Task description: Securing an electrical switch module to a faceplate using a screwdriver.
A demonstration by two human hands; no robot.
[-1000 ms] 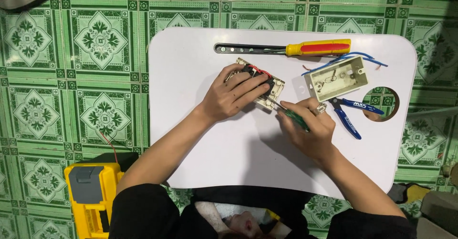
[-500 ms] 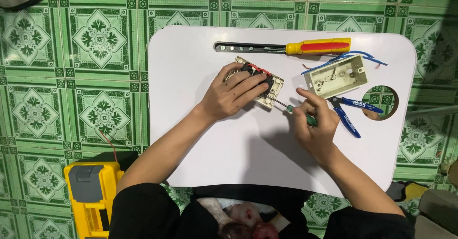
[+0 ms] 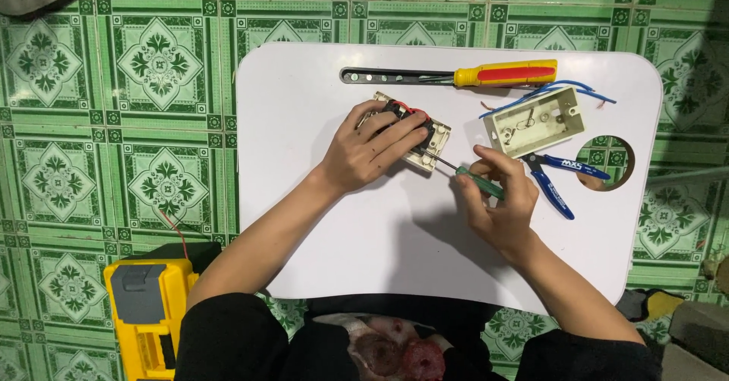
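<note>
Switch plate (image 3: 427, 144), cream-coloured and lying face down with red and black wiring on its back, sits near the middle of the white lap table (image 3: 304, 221), toward its far edge. The left hand (image 3: 372, 149) presses down on it, fingers spread over the wiring and thumb at its near side, pinning it in place. The right hand (image 3: 497, 199) is closed around the green handle of a small screwdriver (image 3: 471, 177), whose thin shaft angles up-left so the tip meets the plate's lower right corner.

Just beyond the right hand lies an open cream mounting box (image 3: 535, 121), rectangular and tilted, with blue wires (image 3: 566, 90) curling from its far side. Blue-handled pliers (image 3: 558, 180) rest beside it, near a round hole (image 3: 607, 162) in the table. Along the far edge lies a large screwdriver (image 3: 456, 75) with a yellow-and-red handle and a dark shaft. On the green patterned floor tiles (image 3: 91, 123) at lower left stands a yellow meter (image 3: 144, 313) with a grey panel and a red lead (image 3: 173, 225).
</note>
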